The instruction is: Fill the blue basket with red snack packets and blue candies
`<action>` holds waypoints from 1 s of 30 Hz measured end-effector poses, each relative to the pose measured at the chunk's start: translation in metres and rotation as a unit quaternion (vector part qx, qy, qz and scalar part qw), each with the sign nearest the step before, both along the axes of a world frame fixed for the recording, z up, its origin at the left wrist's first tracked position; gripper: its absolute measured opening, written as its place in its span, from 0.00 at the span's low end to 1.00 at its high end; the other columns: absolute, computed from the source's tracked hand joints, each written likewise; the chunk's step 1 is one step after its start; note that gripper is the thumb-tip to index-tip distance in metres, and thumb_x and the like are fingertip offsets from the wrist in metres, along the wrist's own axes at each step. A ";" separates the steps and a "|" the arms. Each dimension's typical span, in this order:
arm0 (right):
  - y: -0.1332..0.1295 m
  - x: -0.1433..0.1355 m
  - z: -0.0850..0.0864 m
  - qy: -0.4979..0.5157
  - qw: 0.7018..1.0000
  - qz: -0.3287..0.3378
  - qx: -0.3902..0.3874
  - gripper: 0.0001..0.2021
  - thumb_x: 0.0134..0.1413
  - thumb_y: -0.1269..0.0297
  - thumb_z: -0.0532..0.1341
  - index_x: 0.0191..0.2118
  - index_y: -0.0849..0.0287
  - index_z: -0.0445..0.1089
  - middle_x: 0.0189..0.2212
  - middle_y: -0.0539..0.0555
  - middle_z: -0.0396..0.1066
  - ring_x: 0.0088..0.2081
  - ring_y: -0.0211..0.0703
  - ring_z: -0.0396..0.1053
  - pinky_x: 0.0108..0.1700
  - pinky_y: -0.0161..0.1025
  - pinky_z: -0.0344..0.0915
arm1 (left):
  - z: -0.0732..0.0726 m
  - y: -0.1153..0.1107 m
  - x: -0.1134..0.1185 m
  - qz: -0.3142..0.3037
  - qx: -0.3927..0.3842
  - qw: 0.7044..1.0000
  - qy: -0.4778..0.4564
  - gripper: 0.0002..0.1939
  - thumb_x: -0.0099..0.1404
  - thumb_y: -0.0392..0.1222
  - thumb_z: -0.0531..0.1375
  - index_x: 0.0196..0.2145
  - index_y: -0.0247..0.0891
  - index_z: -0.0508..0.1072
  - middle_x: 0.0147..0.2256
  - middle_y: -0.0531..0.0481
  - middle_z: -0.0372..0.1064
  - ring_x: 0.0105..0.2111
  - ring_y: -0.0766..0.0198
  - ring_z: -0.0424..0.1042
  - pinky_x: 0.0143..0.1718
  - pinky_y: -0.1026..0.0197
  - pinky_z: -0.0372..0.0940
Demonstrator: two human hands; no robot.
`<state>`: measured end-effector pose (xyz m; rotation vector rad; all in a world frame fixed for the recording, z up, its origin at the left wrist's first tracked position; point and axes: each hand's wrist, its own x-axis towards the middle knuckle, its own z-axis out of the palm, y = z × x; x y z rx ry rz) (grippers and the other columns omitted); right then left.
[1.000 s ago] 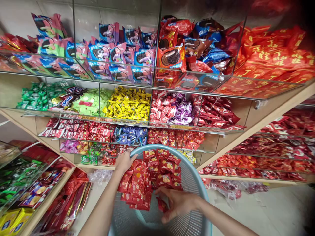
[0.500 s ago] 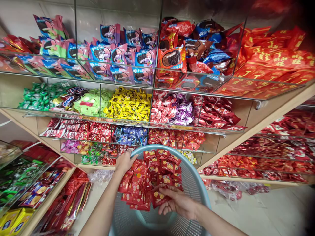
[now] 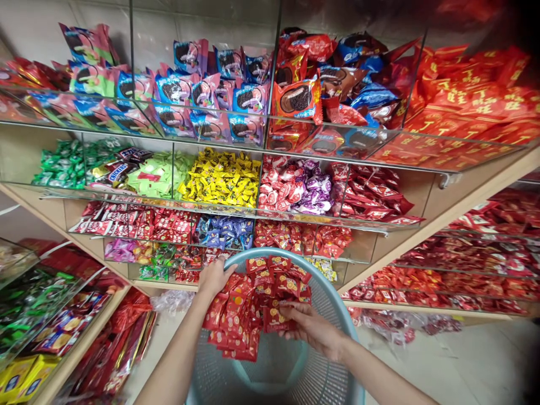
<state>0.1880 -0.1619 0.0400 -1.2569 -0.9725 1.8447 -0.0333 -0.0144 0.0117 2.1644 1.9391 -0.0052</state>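
A tall light-blue plastic basket (image 3: 336, 292) with slotted walls stands in front of me. A clump of small red candy packets (image 3: 236, 312) with orange fruit prints lies against its far inner side, above the visible bottom. My left hand (image 3: 213, 277) is closed over the basket's far left rim, thumb on the inner side, partly hidden fingers beyond. Inside the basket, my right hand (image 3: 310, 326) pinches a red candy packet (image 3: 275, 316) between thumb and fingers, at the right edge of the clump.
Behind the basket rise glass-fronted shelves (image 3: 211, 208) filled with wrapped sweets and biscuits. A slanted wooden side panel (image 3: 417, 230) lies to the right, with more red packets beyond it. Candy bins (image 3: 37, 304) stand at left. Plastic bags (image 3: 386, 325) rest on the tiled floor.
My right hand has moved up and slightly right with the candy packet, exposing more of the basket's bottom. My left hand stays on the rim.
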 end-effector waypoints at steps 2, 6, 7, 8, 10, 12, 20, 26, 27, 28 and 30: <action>0.006 0.003 0.007 -0.091 0.989 0.011 0.119 0.18 0.50 0.53 0.53 0.42 0.59 0.66 0.37 0.56 0.68 0.36 0.39 0.67 0.38 0.38 0.63 | -0.001 0.000 0.000 -0.001 0.003 1.000 0.002 0.27 0.58 0.60 0.44 0.45 0.38 0.63 0.36 0.41 0.70 0.37 0.55 0.69 0.35 0.60 0.60; 0.014 0.008 0.009 -0.331 0.846 0.097 0.407 0.15 0.56 0.61 0.49 0.47 0.54 0.63 0.47 0.55 0.60 0.48 0.41 0.58 0.49 0.40 0.56 | -0.004 0.001 -0.001 -0.005 0.013 1.000 0.004 0.28 0.57 0.61 0.43 0.45 0.38 0.63 0.35 0.41 0.70 0.36 0.54 0.69 0.34 0.60 0.60; 0.015 0.008 0.006 -0.373 0.802 0.131 0.447 0.15 0.56 0.62 0.48 0.48 0.54 0.62 0.48 0.55 0.59 0.48 0.40 0.57 0.49 0.40 0.56 | -0.005 0.001 -0.002 -0.006 0.016 1.000 0.003 0.29 0.57 0.61 0.43 0.45 0.38 0.63 0.35 0.41 0.70 0.36 0.54 0.69 0.33 0.59 0.60; 0.017 0.007 0.002 -0.408 0.762 0.165 0.475 0.15 0.57 0.63 0.47 0.49 0.53 0.61 0.48 0.55 0.58 0.48 0.40 0.57 0.49 0.39 0.57 | -0.005 0.002 -0.002 -0.008 0.019 1.000 0.002 0.29 0.57 0.61 0.42 0.45 0.38 0.63 0.34 0.42 0.70 0.35 0.53 0.69 0.33 0.59 0.60; 0.019 0.005 -0.008 -0.461 0.688 0.219 0.516 0.15 0.57 0.65 0.47 0.49 0.54 0.61 0.49 0.54 0.58 0.47 0.39 0.57 0.47 0.37 0.57 | -0.006 0.002 -0.003 -0.011 0.023 1.000 0.001 0.30 0.57 0.62 0.41 0.45 0.38 0.63 0.34 0.42 0.70 0.35 0.53 0.69 0.32 0.58 0.60; 0.024 0.002 -0.018 -0.495 0.625 0.256 0.547 0.15 0.58 0.66 0.46 0.49 0.53 0.60 0.49 0.54 0.58 0.48 0.39 0.56 0.48 0.37 0.56 | -0.007 0.003 -0.003 -0.010 0.023 1.000 0.000 0.30 0.57 0.62 0.41 0.45 0.38 0.63 0.34 0.42 0.70 0.35 0.53 0.69 0.33 0.59 0.60; 0.037 -0.002 -0.031 -0.554 0.505 0.280 0.600 0.13 0.58 0.67 0.45 0.46 0.56 0.62 0.47 0.53 0.61 0.51 0.42 0.52 0.49 0.43 0.50 | -0.009 0.003 -0.003 -0.009 0.026 1.000 -0.011 0.32 0.55 0.65 0.40 0.44 0.38 0.63 0.34 0.41 0.70 0.35 0.53 0.69 0.32 0.59 0.60; 0.033 -0.005 -0.032 -0.587 0.482 0.271 0.591 0.13 0.59 0.68 0.45 0.46 0.58 0.60 0.41 0.54 0.64 0.41 0.40 0.58 0.40 0.39 0.53 | -0.008 0.002 -0.002 -0.007 0.028 0.999 -0.013 0.32 0.56 0.65 0.40 0.44 0.37 0.63 0.34 0.41 0.70 0.35 0.52 0.69 0.31 0.59 0.60; 0.033 -0.006 -0.033 -0.590 0.479 0.269 0.591 0.13 0.59 0.68 0.44 0.45 0.58 0.61 0.39 0.53 0.64 0.40 0.39 0.59 0.38 0.38 0.53 | -0.007 0.002 -0.002 -0.009 0.030 0.999 -0.014 0.32 0.56 0.65 0.40 0.44 0.37 0.63 0.33 0.41 0.70 0.35 0.51 0.69 0.31 0.59 0.60; 0.033 -0.007 -0.033 -0.593 0.477 0.267 0.591 0.13 0.59 0.68 0.44 0.45 0.59 0.61 0.38 0.53 0.64 0.38 0.39 0.59 0.37 0.38 0.52 | -0.007 0.001 -0.002 -0.009 0.029 0.999 -0.014 0.32 0.56 0.64 0.40 0.44 0.37 0.63 0.33 0.42 0.70 0.35 0.52 0.69 0.31 0.59 0.60; 0.034 -0.010 -0.035 -0.594 0.476 0.264 0.592 0.12 0.59 0.67 0.45 0.43 0.59 0.62 0.37 0.53 0.64 0.37 0.39 0.59 0.35 0.38 0.52 | -0.005 0.000 -0.001 -0.008 0.025 1.000 -0.012 0.31 0.56 0.64 0.41 0.43 0.37 0.64 0.34 0.42 0.70 0.36 0.52 0.69 0.32 0.59 0.60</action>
